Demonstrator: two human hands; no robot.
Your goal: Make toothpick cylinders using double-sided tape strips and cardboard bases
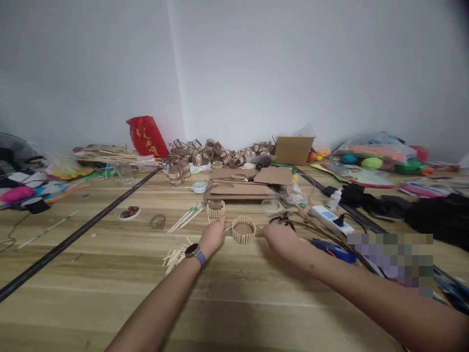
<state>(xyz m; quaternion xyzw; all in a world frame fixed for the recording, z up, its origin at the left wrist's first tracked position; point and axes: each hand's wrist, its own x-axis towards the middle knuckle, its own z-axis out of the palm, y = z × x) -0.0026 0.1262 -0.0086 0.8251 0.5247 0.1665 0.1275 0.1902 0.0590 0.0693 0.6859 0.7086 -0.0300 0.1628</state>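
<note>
Far left of the left grip (213, 236), a white dish (129, 213) of brown round pieces sits on the tabletop (91, 293), likely parked clear of both arms. Beyond it, against the wall, a red bag (146, 137) bears gold characters (too soft to read with confidence). Nearer the left grip: a coiled strip (158, 222), then loose sticks (175, 259) just beside the wrist, probably for short reach. A watch (192, 250) sits on that wrist; no brand legible.

The left grip appears pinched on one end of a brown strip (228, 228); a second stick ring (216, 209) stands just beyond its fingertips. Between the two grips is the main stick ring (244, 230), upright, open side up. The right grip (275, 237) is curled closed, apparently on the strip's other end; the hands flank the ring, presumably to keep the strip stretched.

Right of the right grip: a blue tool (335, 250) (glue gun, by its shape), a white power strip (328, 218) and a small bottle (334, 199), label unreadable.
</note>
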